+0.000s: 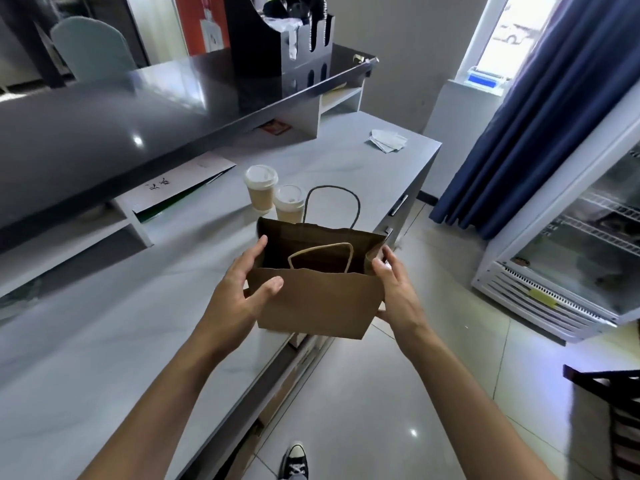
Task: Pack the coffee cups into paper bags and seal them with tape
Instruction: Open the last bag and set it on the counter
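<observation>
Brown paper bag [317,301] upright, mouth up, between both hands.

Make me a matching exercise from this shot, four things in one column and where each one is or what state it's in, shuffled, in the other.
Things:
1. paper bag
2. coffee cups
3. left hand
4. folded napkins

States:
A. standing lidded on the counter behind the bag
B. lying near the counter's far right corner
C. held open between both hands
D. on the bag's left side, thumb on its front panel

Pairs: 1-C, 2-A, 3-D, 4-B. The right hand holds the bag's other side.
</observation>
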Motion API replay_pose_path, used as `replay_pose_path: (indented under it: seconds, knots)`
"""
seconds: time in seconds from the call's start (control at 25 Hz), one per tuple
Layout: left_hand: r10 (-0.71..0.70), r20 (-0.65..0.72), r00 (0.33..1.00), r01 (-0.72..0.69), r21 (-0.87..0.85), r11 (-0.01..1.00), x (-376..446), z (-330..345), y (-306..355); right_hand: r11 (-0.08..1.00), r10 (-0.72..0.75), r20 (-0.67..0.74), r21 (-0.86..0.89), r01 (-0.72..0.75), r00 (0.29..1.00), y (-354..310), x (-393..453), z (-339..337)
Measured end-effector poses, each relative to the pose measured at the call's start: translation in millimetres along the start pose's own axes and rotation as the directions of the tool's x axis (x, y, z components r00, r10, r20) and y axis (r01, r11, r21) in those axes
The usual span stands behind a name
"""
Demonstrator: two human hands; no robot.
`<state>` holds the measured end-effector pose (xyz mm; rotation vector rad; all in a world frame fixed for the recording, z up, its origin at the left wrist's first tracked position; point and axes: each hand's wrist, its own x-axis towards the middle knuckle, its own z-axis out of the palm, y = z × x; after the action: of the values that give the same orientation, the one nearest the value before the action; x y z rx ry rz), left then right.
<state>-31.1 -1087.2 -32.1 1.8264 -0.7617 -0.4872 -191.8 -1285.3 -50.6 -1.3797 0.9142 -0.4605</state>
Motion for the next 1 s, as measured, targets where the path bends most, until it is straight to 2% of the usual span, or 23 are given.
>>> replay_pose_path:
  seconds: [0.28, 0.52, 0.64, 0.8, 1.0]
  knots:
    - [-0.093, -0.153, 0.984, 0.092, -0.008, 0.996, 22, -26, -10, 0.997, 0.017, 0.173, -0.071, -0.004, 0.985, -25, 59, 41]
    - [-0.156, -0.293, 0.943, 0.132, -0.101, 0.986, 34, -41, -22, 0.991, 0.016, 0.385, -0.130, 0.037, 0.923, -39, 110, 77]
    - [-0.186, -0.392, 0.901, 0.145, -0.132, 0.981, 42, -44, -29, 0.991, 0.027, 0.468, -0.130, 0.039, 0.883, -44, 140, 96]
    - [-0.202, -0.545, 0.813, 0.176, -0.100, 0.979, 51, -40, -37, 0.986, 0.040, 0.609, -0.150, 0.066, 0.792, -49, 174, 116]
    - [-0.171, -0.667, 0.725, 0.194, -0.040, 0.980, 60, -22, -28, 0.977, 0.068, 0.691, -0.191, 0.091, 0.720, -56, 205, 122]
